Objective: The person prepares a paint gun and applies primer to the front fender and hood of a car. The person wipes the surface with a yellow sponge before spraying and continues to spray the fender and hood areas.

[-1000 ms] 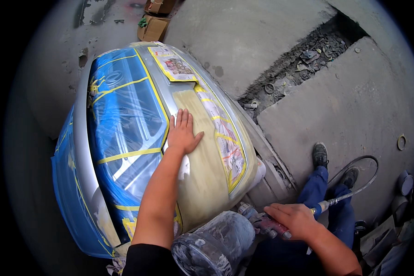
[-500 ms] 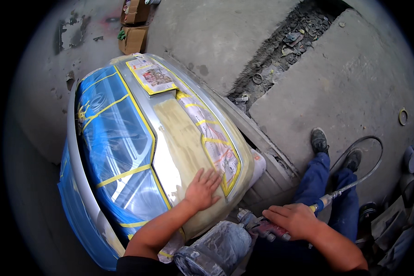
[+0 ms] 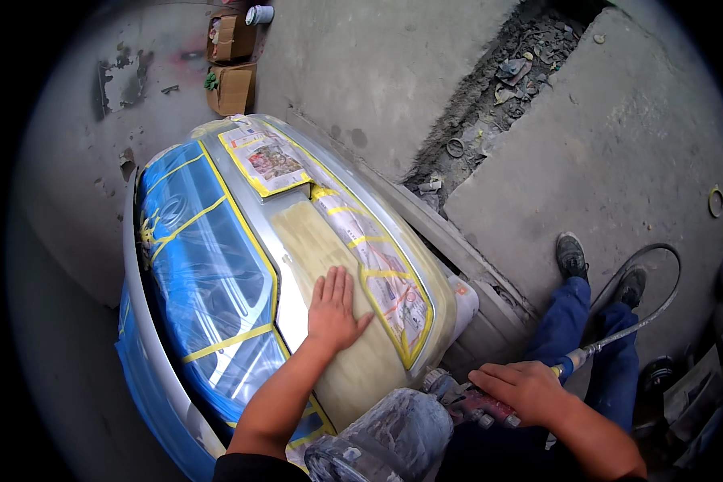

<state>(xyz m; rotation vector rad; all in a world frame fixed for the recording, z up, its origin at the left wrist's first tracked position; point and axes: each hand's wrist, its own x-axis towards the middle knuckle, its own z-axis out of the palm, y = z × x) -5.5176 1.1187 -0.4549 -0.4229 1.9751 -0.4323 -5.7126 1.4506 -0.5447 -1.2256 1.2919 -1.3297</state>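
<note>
Left hand point(image 3: 334, 315) lies flat on the beige panel point(image 3: 360, 376) while right hand point(image 3: 524, 390) grips a spray gun point(image 3: 492, 408)

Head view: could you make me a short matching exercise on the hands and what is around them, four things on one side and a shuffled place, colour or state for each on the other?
Things:
1. Left hand
2. Right hand
3. Plastic sheet
4. Hose

Places, colours or states:
A. Blue, crossed by strips of yellow tape
B. Curved in a loop near the dark shoes
C. Closed around a red tool
D. Laid on the beige panel

Right pairs: 1-D, 2-C, 3-A, 4-B
</note>
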